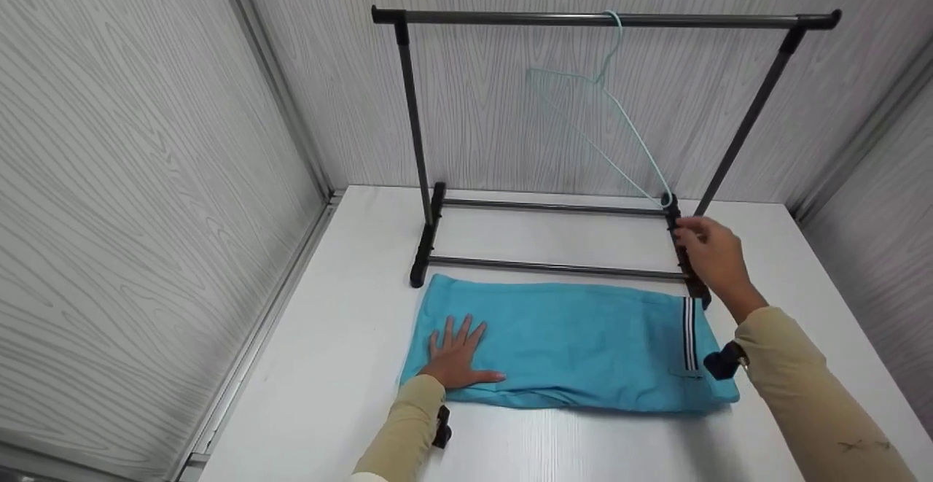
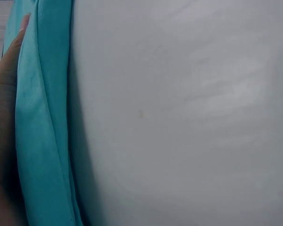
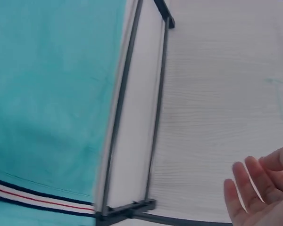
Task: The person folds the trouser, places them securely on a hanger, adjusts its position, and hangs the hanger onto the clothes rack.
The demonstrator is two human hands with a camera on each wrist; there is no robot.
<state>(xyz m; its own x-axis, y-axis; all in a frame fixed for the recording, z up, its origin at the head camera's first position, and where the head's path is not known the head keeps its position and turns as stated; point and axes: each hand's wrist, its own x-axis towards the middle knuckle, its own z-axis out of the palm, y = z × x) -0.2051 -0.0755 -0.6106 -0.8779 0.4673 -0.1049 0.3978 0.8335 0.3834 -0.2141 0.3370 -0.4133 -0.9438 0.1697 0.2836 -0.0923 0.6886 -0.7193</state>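
Observation:
A folded turquoise garment point(image 1: 576, 343) with a striped band point(image 1: 689, 343) at its right end lies on the white table point(image 1: 328, 365). My left hand point(image 1: 455, 354) rests flat on its left end, fingers spread; the left wrist view shows the palm point(image 2: 2, 117) against the cloth's folded edge point(image 2: 42, 132). My right hand point(image 1: 711, 249) is raised above the right foot of the black clothes rack point(image 1: 605, 21), fingers relaxed and holding nothing point(image 3: 259, 188). A pale green wire hanger point(image 1: 605, 121) hangs from the rack's top bar, its lower corner close to my right hand.
The rack's base rails point(image 1: 554, 267) lie just behind the garment point(image 3: 47, 94) and show in the right wrist view as rails point(image 3: 122, 108). Grey wood-grain walls point(image 1: 131, 176) close in the table on the left, back and right.

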